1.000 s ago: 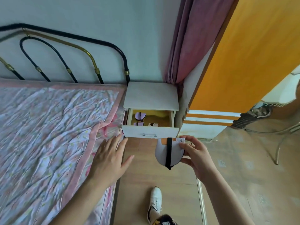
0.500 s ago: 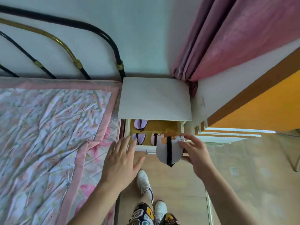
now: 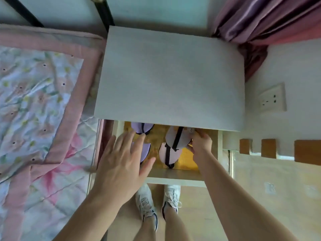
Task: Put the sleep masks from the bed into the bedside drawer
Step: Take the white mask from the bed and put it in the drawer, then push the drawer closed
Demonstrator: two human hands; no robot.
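Observation:
The white bedside drawer (image 3: 173, 175) stands pulled out below the nightstand top (image 3: 170, 77), its yellow-brown floor showing. My right hand (image 3: 201, 142) is inside it at the right, shut on a pale pink sleep mask (image 3: 171, 138) with a black strap. Under that one lies another pink mask (image 3: 174, 156). Two lilac masks rest at the left: one at the back (image 3: 139, 128), one (image 3: 145, 151) partly hidden by my left hand (image 3: 121, 164). That hand hovers flat with fingers spread over the drawer's left front corner, holding nothing.
The bed with its floral pink-bordered quilt (image 3: 40, 105) lies left of the nightstand. Black bed-frame posts (image 3: 104, 13) rise behind. A pink curtain (image 3: 264, 20) hangs at the back right, a wall socket (image 3: 272, 99) below it. My two white shoes (image 3: 158, 202) stand on the floor.
The view has dropped and closed in on the nightstand. My right hand carried the pink mask from in front of the drawer into it. My left hand left the bed edge for the drawer's left corner.

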